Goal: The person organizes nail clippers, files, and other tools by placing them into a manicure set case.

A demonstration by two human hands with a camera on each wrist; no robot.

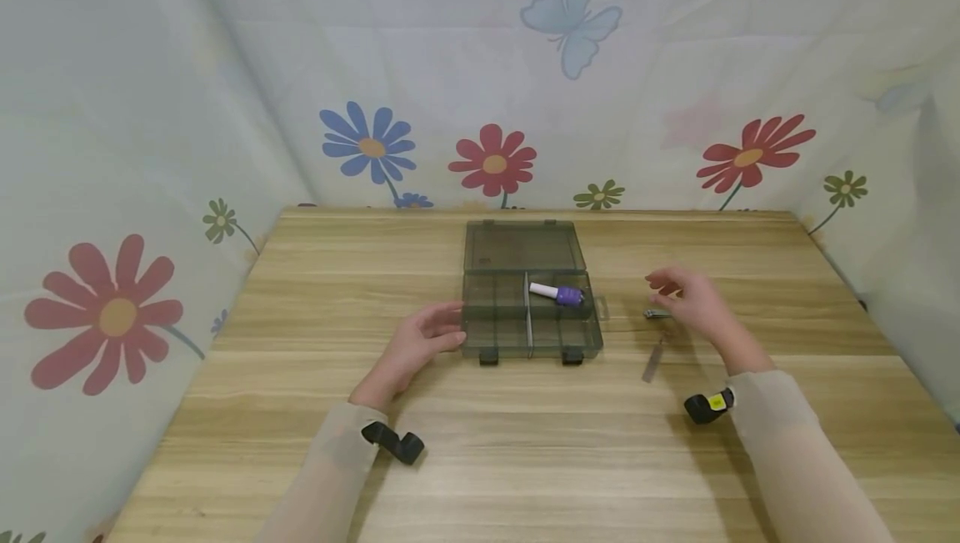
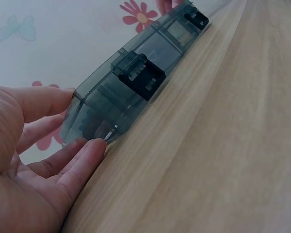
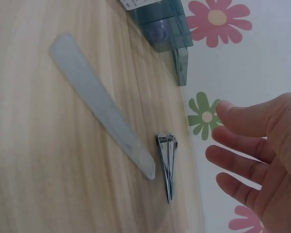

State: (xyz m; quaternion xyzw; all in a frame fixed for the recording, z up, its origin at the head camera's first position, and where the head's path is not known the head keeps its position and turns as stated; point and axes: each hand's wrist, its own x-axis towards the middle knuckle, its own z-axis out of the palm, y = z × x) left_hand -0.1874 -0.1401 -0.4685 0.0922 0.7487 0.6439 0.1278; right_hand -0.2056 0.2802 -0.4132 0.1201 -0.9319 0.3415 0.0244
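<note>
Head cam, box: see-thru grey box (image 1: 487,334), ctr of frame on wood table (image 1: 480,476); lid (image 1: 521,247) laid back twd top of frame.
Bottle: purple bottle (image 1: 568,296), white cap to L, lying in box's upper-R part.
Pale divider: thin pale divider (image 1: 529,330), runs up-down mid-box.
L hand: L hand (image 1: 420,343), L of ctr; fingers loosely bent, tips touching box's L wall, no tight grip seen.
R hand: R hand (image 1: 686,301), R of ctr; fingers part-curved, spread, holding nothing.
Clipper: nail clipper (image 1: 656,314), R of ctr, by R hand's fingertips in frame; grey strip (image 1: 653,362) below it.
L wrist cam, box end: lower L of frame, digits at top edge & low corner; two black latches (image 2: 143,80) face cam.
Box handling: prob. light, stiff, might slide on wood; take by side walls, clear of latches.
R wrist cam, clipper: low, R of ctr, on table, just beside strip's narrow tip; R hand at R edge, apart from both.
Clipper handling: prob. light, rigid, slick metal; pinch across mid-body from sides.
Strip handling: prob. thin, flat, hard to get under; take by long edges.
</note>
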